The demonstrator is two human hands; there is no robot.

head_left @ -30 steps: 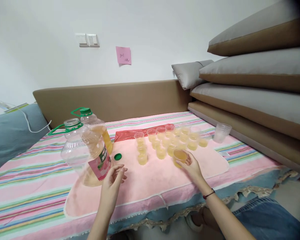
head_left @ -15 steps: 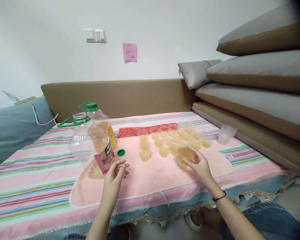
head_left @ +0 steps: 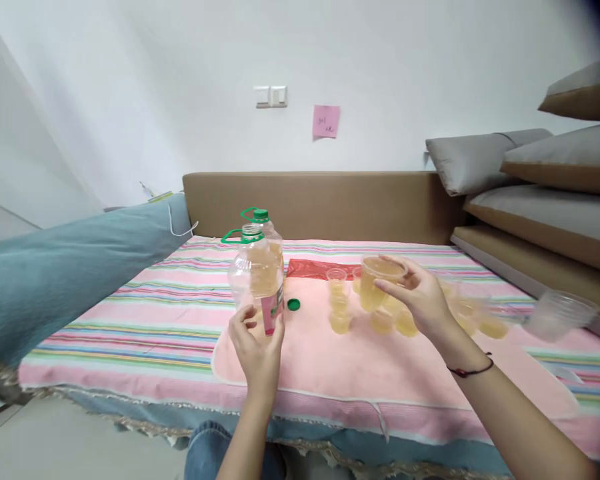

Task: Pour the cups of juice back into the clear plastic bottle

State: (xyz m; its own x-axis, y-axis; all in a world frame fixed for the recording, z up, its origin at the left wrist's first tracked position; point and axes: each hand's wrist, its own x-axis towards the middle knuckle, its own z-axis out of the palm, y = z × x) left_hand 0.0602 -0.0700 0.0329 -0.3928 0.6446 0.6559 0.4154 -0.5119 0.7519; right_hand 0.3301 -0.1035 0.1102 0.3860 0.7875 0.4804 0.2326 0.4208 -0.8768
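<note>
The cup (head_left: 377, 287) of yellow liquid is in my right hand (head_left: 425, 297), the grip closed on its side, roughly upright in front of the filled cups (head_left: 340, 323) on the pink mat (head_left: 330, 363). My left hand (head_left: 257, 340) is at the lower part of the uncapped bottle (head_left: 245, 273); I can't tell whether that grip has closed on it. The green cap (head_left: 293, 305) lies just beside. Squeezing the cup's thin wall too hard could send liquid over the rim, I reckon, and carrying it low could clip a filled cup. A sideways nudge from my left could tip the open bottle and spill it. Against half a second ago, the cup is higher, my left hand has moved in front of the bottle, and my view has swung left
</note>
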